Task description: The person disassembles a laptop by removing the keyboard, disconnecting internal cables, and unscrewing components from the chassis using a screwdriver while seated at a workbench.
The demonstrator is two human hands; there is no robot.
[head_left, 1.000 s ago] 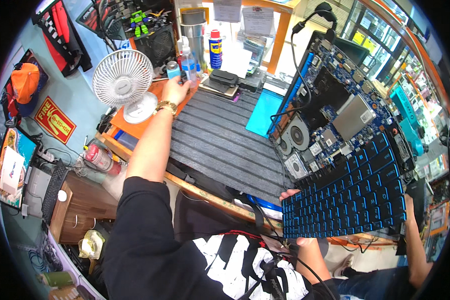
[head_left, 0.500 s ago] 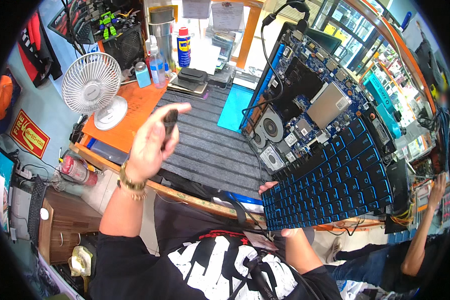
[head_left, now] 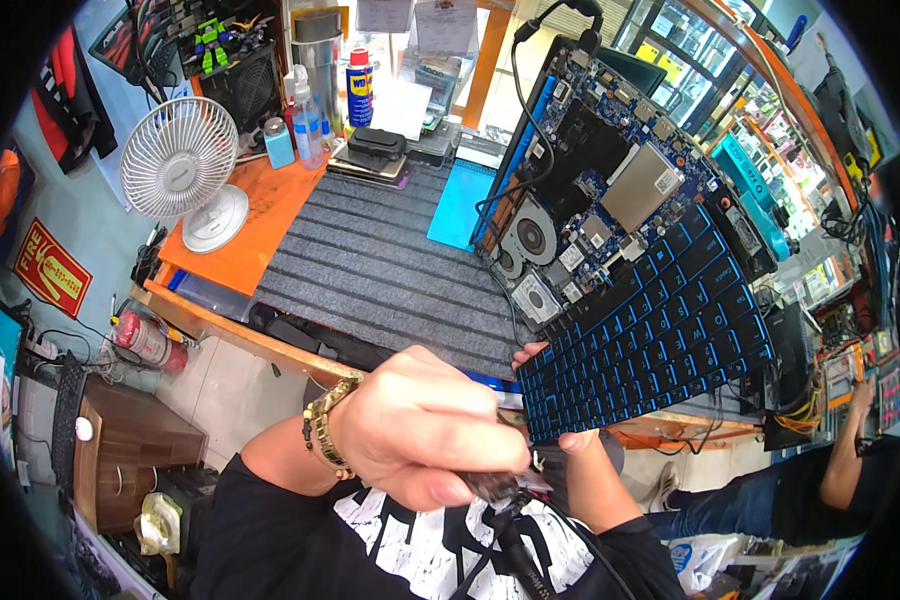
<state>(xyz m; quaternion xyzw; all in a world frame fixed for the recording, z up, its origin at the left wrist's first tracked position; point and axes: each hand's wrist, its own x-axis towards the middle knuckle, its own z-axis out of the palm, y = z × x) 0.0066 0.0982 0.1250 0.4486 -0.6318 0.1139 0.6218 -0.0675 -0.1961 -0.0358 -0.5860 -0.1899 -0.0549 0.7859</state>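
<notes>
**Black keyboard held up at the worktop's near edge**

The right hand grips the keyboard by its left end, fingertips at the upper corner and thumb at the lower edge; the rest is hidden behind it. The keyboard is tilted, keys toward the camera, right of the middle of the near edge. In front of the person's chest, the left hand has its fingers curled closed around a small dark object, mostly hidden. Beyond the keyboard is a bared circuit board; whether they touch, I cannot tell. A white fan stands toward the worktop's left edge, a spray can toward the far edge.
</notes>
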